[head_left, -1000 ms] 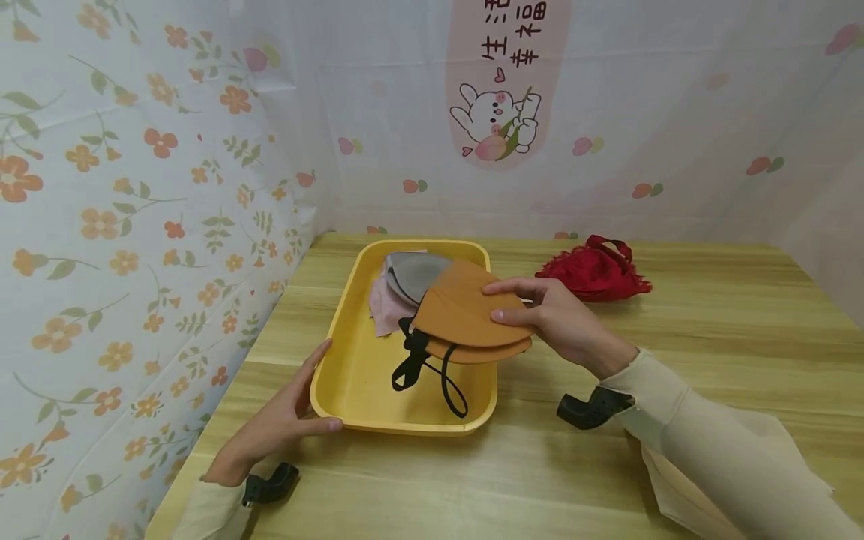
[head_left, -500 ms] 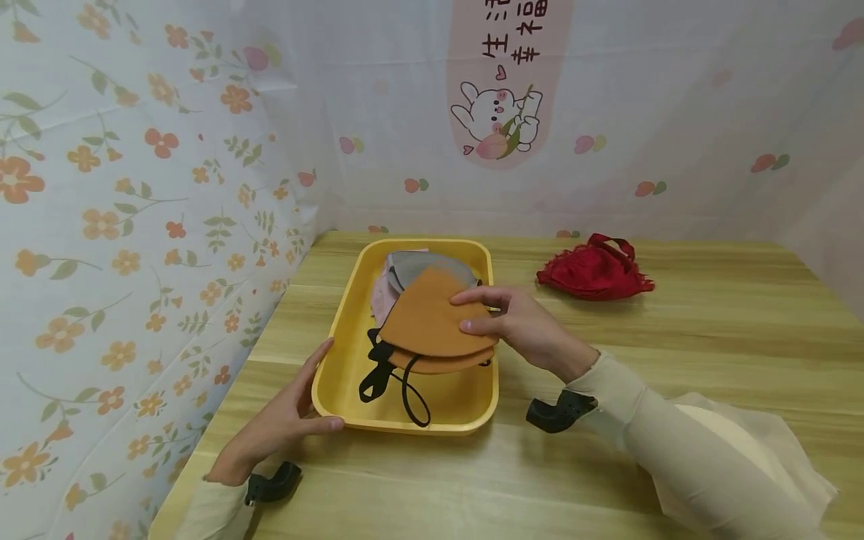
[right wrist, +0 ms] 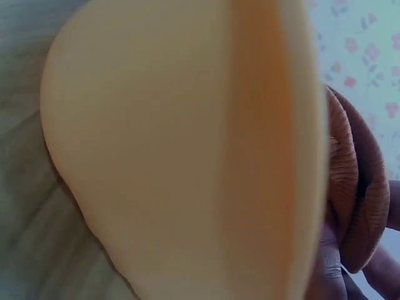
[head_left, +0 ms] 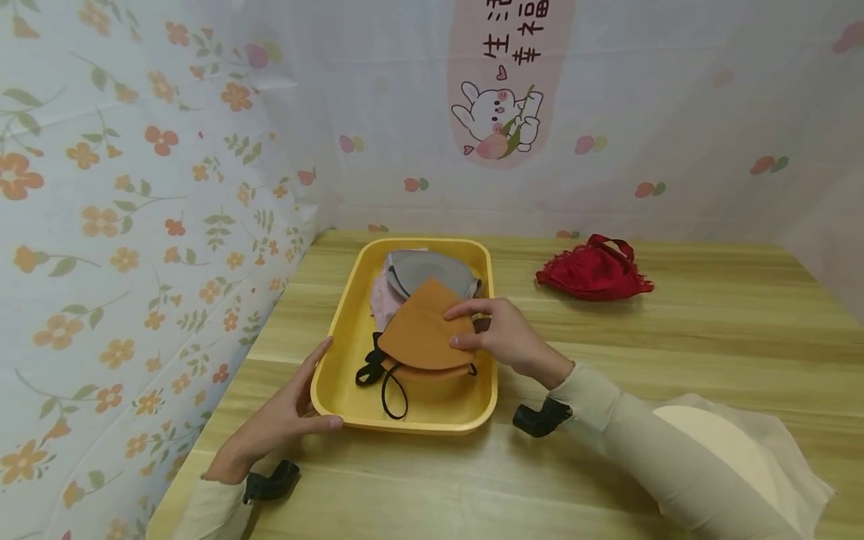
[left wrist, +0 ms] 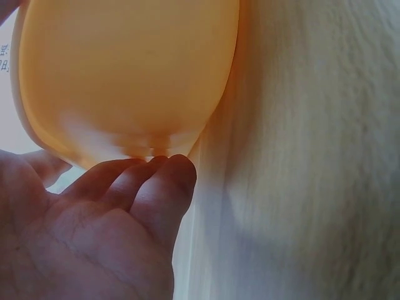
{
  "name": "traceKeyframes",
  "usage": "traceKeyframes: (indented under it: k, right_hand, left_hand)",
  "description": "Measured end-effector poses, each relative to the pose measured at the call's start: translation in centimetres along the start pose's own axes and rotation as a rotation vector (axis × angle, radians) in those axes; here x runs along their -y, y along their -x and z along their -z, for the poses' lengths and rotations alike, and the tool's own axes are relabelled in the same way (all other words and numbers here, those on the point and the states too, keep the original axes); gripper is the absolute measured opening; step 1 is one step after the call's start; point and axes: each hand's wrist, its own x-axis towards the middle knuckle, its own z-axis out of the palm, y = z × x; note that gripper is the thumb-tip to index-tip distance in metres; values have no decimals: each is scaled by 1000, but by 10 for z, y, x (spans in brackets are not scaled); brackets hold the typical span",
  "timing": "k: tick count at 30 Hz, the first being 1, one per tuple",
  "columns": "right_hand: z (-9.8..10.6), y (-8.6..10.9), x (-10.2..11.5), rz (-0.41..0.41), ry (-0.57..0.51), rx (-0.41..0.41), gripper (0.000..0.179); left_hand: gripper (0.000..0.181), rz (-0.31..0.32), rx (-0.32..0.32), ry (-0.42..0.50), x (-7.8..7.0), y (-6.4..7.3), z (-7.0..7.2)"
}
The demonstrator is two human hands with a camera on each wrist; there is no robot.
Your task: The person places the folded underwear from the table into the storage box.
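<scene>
A folded orange bra [head_left: 425, 326] with black straps lies over the right part of a yellow plastic tray [head_left: 489, 401]. My right hand [head_left: 502, 330] pinches its right side between thumb and fingers. In the right wrist view the tray's outer wall [right wrist: 156, 137] fills much of the picture, and the bra's folded edge [right wrist: 350, 175] shows behind it. My left hand [head_left: 280, 416] holds the tray's near left corner, thumb along the front and fingers on the left side. The left wrist view shows bent fingers [left wrist: 159, 197] against the tray's outer wall. Behind the orange bra lies a grey folded bra [head_left: 432, 270].
Pale pink cloth [head_left: 385, 300] lies under the grey bra in the tray. A red lace bra [head_left: 594, 274] rests on the wooden table [head_left: 709, 315] at the back right. Flower-printed white curtains [head_left: 155, 225] stand at the left and back.
My right hand has moved left and lowered the orange bra into the tray, so more of the grey bra shows. The left hand has stayed at the tray's corner.
</scene>
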Motion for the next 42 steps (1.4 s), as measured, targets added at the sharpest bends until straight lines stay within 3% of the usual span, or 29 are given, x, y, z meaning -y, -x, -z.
traceKeyframes:
  k: [9,17,25,30,36,42]
  right_hand:
    - [-18,0,-1,90,253,68,30]
    - [-27,-2,3,158,418,70,31]
    - [-36,-4,6,162,622,94,31]
    - [-40,-4,4,225,746,106,29]
    - [-41,-2,5,277,779,131,22]
    - [-34,2,9,305,768,152,15]
  left_hand:
    - [109,-16,9,-10,2,1,0]
    - [108,-8,6,-19,2,2,1]
    - [109,-15,3,-36,4,3,2]
    - [109,-13,6,-23,4,2,2]
    - [109,-14,1,-44,4,3,2]
    - [110,-10,3,-4,1,1,2]
